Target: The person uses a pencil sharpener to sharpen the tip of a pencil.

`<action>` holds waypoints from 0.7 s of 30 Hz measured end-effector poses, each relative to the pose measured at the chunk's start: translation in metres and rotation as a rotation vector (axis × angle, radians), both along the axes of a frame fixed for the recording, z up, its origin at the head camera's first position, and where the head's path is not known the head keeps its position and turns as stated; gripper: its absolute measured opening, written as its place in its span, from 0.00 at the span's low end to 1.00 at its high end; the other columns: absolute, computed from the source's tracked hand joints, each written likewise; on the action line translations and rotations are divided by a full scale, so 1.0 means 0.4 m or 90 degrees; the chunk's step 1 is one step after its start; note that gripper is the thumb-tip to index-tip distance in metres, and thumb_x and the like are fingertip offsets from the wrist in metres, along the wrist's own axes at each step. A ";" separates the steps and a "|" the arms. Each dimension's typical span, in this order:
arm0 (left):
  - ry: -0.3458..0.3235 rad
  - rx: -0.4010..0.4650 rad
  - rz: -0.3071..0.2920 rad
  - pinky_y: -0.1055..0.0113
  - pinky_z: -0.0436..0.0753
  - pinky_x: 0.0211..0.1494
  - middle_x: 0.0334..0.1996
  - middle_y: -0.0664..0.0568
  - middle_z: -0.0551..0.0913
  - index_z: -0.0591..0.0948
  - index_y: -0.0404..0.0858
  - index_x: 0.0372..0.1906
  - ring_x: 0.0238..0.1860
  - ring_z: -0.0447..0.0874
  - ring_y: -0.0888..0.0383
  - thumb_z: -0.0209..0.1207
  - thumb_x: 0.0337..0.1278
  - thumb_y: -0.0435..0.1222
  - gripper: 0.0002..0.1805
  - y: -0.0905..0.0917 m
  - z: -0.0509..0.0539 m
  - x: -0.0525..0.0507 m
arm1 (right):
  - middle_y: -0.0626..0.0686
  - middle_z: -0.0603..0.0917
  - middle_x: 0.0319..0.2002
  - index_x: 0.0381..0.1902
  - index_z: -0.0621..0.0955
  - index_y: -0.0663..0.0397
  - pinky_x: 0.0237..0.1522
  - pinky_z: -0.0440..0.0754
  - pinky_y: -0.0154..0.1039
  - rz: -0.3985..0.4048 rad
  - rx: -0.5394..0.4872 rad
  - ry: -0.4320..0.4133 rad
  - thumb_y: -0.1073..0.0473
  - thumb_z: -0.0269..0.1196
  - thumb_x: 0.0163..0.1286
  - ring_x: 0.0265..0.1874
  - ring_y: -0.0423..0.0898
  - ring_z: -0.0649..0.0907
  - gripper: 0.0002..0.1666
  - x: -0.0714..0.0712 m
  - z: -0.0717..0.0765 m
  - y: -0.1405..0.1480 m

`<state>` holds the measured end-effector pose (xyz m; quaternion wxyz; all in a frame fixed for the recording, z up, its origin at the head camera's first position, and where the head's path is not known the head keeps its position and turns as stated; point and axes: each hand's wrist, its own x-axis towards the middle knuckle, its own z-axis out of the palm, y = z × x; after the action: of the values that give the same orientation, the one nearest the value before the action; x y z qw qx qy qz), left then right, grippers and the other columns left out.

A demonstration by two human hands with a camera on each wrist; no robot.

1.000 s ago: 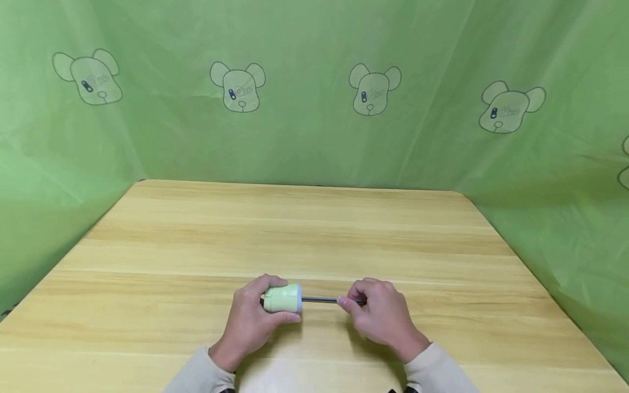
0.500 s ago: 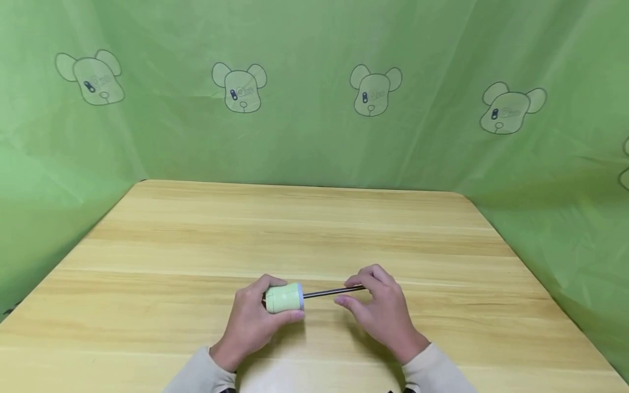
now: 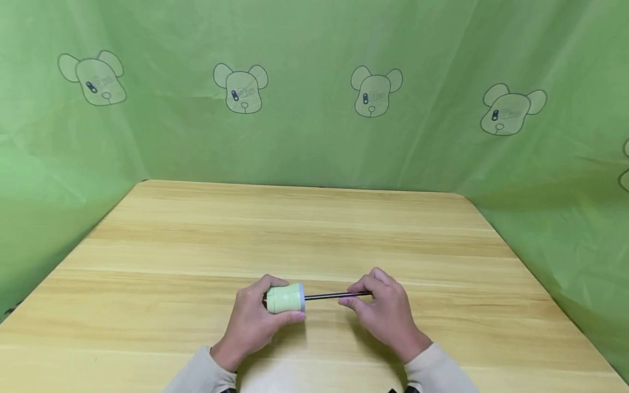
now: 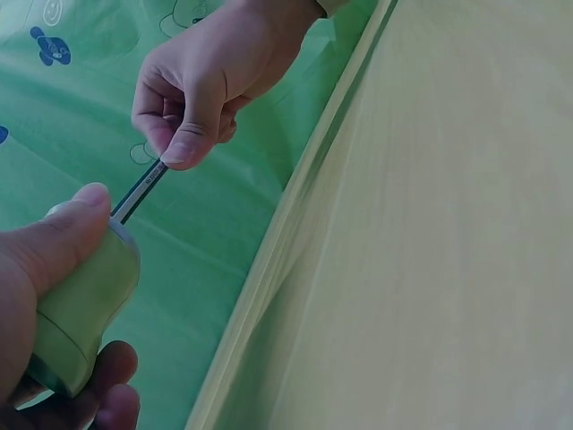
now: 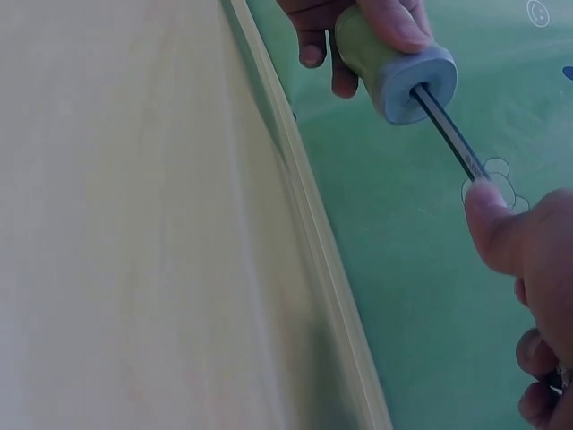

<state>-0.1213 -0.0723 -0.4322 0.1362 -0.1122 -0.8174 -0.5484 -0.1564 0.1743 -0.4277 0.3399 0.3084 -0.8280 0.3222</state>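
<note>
My left hand (image 3: 253, 316) grips a small light-green pencil sharpener (image 3: 285, 298), thumb on the near side and fingers round the far side. A dark striped pencil (image 3: 321, 296) runs into the hole in its pale blue end face (image 5: 394, 94), so the tip is hidden. At the pencil's outer part, my right hand (image 3: 385, 308) pinches it between thumb and fingers. In the left wrist view the right hand (image 4: 206, 90) is closed about the pencil's end. Both hands are held above the near part of the table.
The wood-patterned table (image 3: 295, 234) spreads out beyond the hands. A green curtain (image 3: 304, 136) with bear-head drawings hangs behind it and along both sides.
Half a second ago the right fingers were looser and the pencil's outer end tilted up. Now it lies nearly level and the fingertips pinch it again. The sharpener has barely moved.
</note>
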 end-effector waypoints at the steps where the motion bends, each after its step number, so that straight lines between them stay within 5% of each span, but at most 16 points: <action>1: -0.001 0.001 -0.001 0.67 0.79 0.23 0.27 0.53 0.80 0.81 0.38 0.41 0.24 0.76 0.59 0.81 0.28 0.39 0.28 0.000 0.000 0.000 | 0.42 0.75 0.21 0.22 0.82 0.49 0.23 0.67 0.25 0.004 0.003 -0.001 0.62 0.83 0.31 0.18 0.38 0.71 0.20 -0.001 -0.001 0.002; 14: 0.005 0.010 -0.007 0.67 0.78 0.23 0.27 0.54 0.80 0.81 0.40 0.41 0.23 0.76 0.59 0.81 0.28 0.37 0.27 -0.002 -0.001 -0.004 | 0.36 0.71 0.19 0.20 0.81 0.45 0.18 0.65 0.25 -0.013 0.072 -0.001 0.56 0.80 0.39 0.18 0.29 0.65 0.16 -0.002 0.004 0.007; 21: -0.007 0.009 -0.007 0.67 0.79 0.22 0.27 0.53 0.80 0.81 0.38 0.42 0.23 0.76 0.59 0.80 0.30 0.39 0.28 0.001 -0.001 0.000 | 0.42 0.79 0.26 0.25 0.85 0.53 0.34 0.70 0.42 -0.020 0.028 0.035 0.57 0.80 0.38 0.26 0.39 0.77 0.15 -0.003 0.003 0.000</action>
<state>-0.1214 -0.0720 -0.4324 0.1295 -0.1131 -0.8136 -0.5555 -0.1575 0.1742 -0.4265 0.3609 0.3113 -0.8299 0.2901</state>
